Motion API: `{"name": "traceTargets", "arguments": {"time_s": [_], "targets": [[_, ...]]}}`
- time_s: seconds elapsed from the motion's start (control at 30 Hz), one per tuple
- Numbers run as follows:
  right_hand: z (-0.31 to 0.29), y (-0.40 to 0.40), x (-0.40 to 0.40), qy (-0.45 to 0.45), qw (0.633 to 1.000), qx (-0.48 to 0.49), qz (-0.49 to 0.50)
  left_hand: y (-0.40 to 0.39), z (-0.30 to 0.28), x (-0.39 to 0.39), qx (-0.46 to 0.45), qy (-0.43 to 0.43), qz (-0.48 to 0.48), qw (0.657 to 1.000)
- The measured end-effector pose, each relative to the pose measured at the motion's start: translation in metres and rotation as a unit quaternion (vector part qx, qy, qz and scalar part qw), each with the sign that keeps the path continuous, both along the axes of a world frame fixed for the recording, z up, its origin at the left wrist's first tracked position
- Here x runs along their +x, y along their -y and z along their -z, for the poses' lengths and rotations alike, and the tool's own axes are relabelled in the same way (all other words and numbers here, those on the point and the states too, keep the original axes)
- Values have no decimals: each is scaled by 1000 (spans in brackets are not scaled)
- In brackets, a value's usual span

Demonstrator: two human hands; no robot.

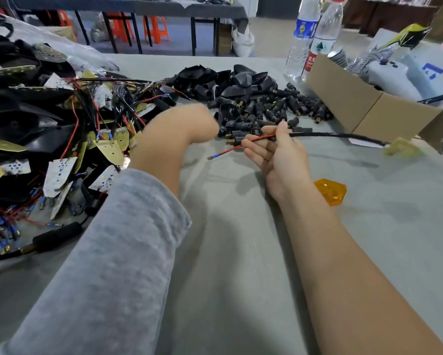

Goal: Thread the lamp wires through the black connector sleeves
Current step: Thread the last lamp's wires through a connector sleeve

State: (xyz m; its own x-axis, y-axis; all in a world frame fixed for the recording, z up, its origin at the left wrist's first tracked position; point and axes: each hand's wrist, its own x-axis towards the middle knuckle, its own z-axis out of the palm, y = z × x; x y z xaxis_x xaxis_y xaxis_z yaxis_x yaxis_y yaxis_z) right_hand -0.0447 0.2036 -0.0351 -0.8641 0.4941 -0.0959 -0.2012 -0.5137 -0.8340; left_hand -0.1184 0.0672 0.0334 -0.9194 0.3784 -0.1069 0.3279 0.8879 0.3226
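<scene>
Where the grey cloth-covered table (241,252) lies nearest the camera, two forearms reach forward over it, the left one in a fuzzy grey sleeve (107,252), the right one bare. Just right of the right wrist sits a small translucent orange plastic lens piece (330,191) on the cloth.

The right hand (279,155) is turned palm-up, its fingers loosely curled, the thumb pressing the thin red lamp wire (230,149) against the fingers. This wire ends at the left in a small blue-collared metal terminal hanging free above the table; to the right of the thumb it runs into a black fabric-looking sheath (330,135) that trails away toward a blurred yellowish lamp board (401,147).

The left hand (189,124) is motion-blurred, reaching toward the connector pile; whether its fingers are spread or closed cannot be told.

Just beyond both hands lies a heap of short black ribbed connector sleeves with brass tips (274,108), with black moulded lamp housings (230,80) behind them. At the left rises a tangled mound of lamp boards, red and black wires and black shells (61,129). At the right lies an open brown cardboard box (369,108), and farther off stand two clear plastic water bottles (315,37).
</scene>
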Motion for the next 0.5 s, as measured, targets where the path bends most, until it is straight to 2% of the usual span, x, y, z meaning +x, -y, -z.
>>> {"name": "traceTargets", "arguments": {"time_s": [0.07, 0.13, 0.27, 0.37, 0.5], "targets": [[0, 1, -1, -7, 1000, -13, -1, -17, 12, -7, 148, -25, -32, 988], [1, 2, -3, -15, 1000, -3, -3, -28, 32, -12, 207, -31, -38, 977], [3, 4, -5, -17, 998, 47, -27, -30, 61, -22, 207, -56, -70, 974], [0, 7, -6, -21, 998, 41, -43, -25, 61, -25, 215, -92, -91, 968], [1, 10, -5, -35, 997, 52, -47, -13, 57, -18, 158, -161, -73, 971]]}}
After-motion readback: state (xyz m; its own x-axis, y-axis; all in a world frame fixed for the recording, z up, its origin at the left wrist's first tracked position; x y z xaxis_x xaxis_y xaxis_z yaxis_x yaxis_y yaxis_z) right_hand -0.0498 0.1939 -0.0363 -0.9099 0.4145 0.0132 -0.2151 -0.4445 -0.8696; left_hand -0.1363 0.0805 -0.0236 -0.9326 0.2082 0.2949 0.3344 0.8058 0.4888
